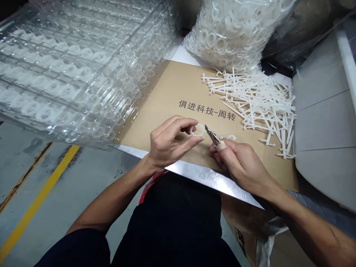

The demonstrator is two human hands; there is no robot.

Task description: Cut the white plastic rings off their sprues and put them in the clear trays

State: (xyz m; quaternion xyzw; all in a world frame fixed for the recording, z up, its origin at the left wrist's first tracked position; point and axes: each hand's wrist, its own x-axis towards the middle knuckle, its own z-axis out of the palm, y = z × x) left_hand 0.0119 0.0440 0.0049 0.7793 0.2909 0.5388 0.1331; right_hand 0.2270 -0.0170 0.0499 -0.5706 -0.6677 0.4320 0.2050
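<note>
A white plastic ring [197,135] is held between the thumb and fingers of my left hand [174,140], just above the cardboard sheet [155,111]. My right hand [236,157] is wrapped round a small pair of metal nippers [211,135], whose tips point at the ring with a narrow gap between. The nippers' handles are mostly hidden in my palm. Beyond my right fingers, another small white plastic piece [231,137] lies partly covered on the cardboard.
A heap of white plastic sprue sticks [258,100] covers the cardboard's right side. Behind it stands a clear bag of white rings [228,40]. Stacked clear trays with white rings [69,70] rise at the left. A grey panel [325,111] borders the right. The table's metal edge [200,178] runs nearest me.
</note>
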